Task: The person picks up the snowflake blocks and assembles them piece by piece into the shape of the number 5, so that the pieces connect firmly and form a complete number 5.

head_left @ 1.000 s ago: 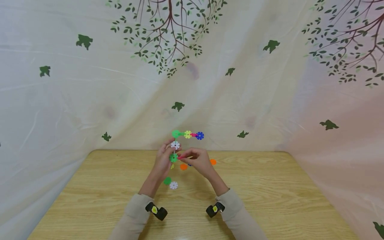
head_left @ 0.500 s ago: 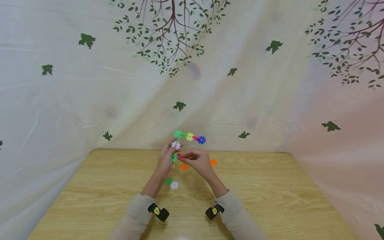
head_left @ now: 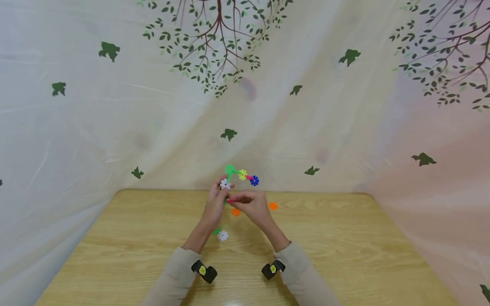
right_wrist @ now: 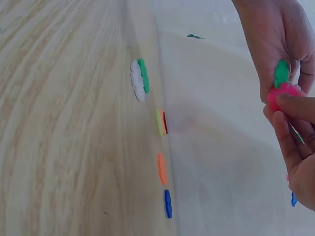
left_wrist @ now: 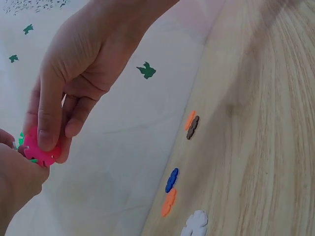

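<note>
My left hand (head_left: 214,208) grips a chain of interlocking snowflake discs. A white disc (head_left: 225,184) shows at its fingers. Above it the chain bends right through a green disc (head_left: 229,169) and a yellow disc (head_left: 243,174) to a blue disc (head_left: 254,181). Between thumb and fingers, my right hand (head_left: 252,204) pinches a pink snowflake disc (left_wrist: 42,150). That pink disc meets a green disc (right_wrist: 281,73) held in the left hand; whether their slots are joined is hidden by the fingers.
On the wooden table (head_left: 329,246) lie two orange discs (head_left: 273,206), a white disc (head_left: 223,235) beside a green one (head_left: 217,230), a brown disc (left_wrist: 193,128) and a blue disc (left_wrist: 172,180). A leaf-printed cloth (head_left: 172,127) hangs behind the table.
The left hand has turned and shifted slightly right, so its lower green disc now shows edge-on. The chain's blue end has dipped lower. The right hand keeps its pinch, nearly still.
</note>
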`<state>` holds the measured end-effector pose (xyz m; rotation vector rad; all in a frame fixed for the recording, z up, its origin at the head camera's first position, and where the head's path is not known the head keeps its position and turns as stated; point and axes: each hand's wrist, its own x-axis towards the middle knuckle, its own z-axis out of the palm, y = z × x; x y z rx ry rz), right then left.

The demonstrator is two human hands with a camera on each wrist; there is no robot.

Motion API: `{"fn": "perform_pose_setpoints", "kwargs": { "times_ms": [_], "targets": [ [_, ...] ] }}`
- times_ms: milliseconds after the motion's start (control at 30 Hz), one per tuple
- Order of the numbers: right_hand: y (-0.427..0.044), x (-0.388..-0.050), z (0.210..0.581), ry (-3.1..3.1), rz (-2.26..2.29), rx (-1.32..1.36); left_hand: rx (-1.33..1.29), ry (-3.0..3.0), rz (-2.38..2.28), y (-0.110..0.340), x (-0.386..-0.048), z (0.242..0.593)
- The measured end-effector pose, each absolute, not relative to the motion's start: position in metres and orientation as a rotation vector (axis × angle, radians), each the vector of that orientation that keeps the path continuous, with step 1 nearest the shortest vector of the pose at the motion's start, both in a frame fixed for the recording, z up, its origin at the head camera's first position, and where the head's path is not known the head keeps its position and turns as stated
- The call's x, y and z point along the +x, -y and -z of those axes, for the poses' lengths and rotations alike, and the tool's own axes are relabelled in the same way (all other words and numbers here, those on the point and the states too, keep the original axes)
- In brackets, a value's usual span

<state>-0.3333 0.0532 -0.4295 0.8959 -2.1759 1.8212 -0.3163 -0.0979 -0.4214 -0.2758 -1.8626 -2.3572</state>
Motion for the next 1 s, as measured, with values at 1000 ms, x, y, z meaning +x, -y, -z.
{"fn": "perform_pose_setpoints", "kwargs": {
  "times_ms": [1000],
  "targets": [
    [-0.0546, -0.3325, 0.4247, 2.157, -1.856, 0.965, -0.209, 1.527, 2.674, 0.1031, -0.3183, 0.4173]
  ]
}}
